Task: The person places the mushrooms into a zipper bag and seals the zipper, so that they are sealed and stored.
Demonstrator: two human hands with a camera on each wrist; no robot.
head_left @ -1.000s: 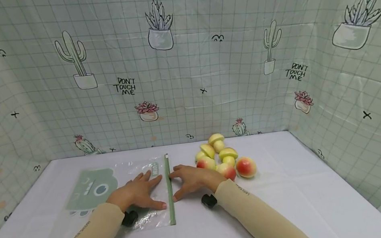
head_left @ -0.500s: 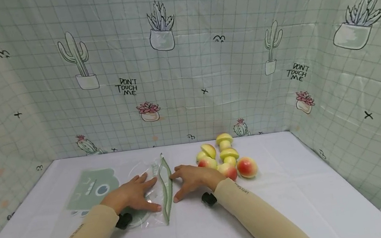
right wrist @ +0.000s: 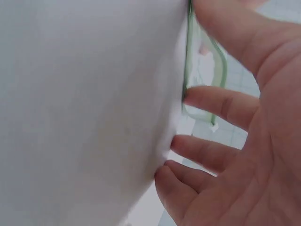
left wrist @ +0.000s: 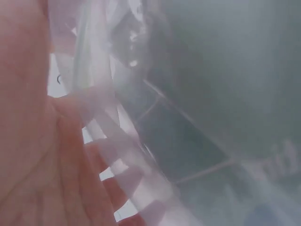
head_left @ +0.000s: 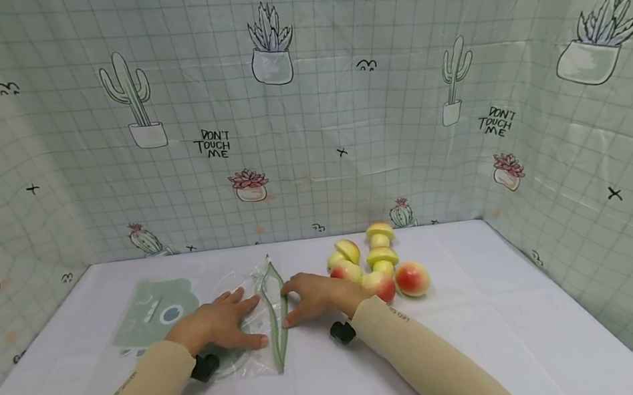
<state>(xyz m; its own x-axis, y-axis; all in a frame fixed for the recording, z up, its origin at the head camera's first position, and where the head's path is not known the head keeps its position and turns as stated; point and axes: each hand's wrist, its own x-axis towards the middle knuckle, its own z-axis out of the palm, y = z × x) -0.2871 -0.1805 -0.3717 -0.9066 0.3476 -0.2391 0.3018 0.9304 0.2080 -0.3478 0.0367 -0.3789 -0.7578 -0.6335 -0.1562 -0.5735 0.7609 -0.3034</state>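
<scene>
A clear zip bag (head_left: 153,315) with a green monster print lies flat on the white table, its mouth facing right. The bag's two green zip strips (head_left: 277,345) bow apart in the middle and meet at the ends. My left hand (head_left: 216,326) rests spread over the bag near the mouth; in the left wrist view, the clear film (left wrist: 211,132) overlaps its fingers (left wrist: 115,190). On the mouth's other side is my right hand (head_left: 318,294), fingers reaching left. In the right wrist view, its index fingertip (right wrist: 195,95) touches the near green strip (right wrist: 188,56), the other fingertips at the table.
Right of my right hand sit red-and-yellow peaches (head_left: 412,278) and several yellow mushroom-shaped pieces (head_left: 382,254) in a cluster. The white table (head_left: 482,336) ends at a cactus-print curtain (head_left: 311,158) behind and at the sides. A black wrist camera (head_left: 343,333) sits under each wrist.
The bag's mouth has parted from one straight strip into two bowed strips. My left hand has slid slightly left. My right hand stays at the right strip, now closer against it.
</scene>
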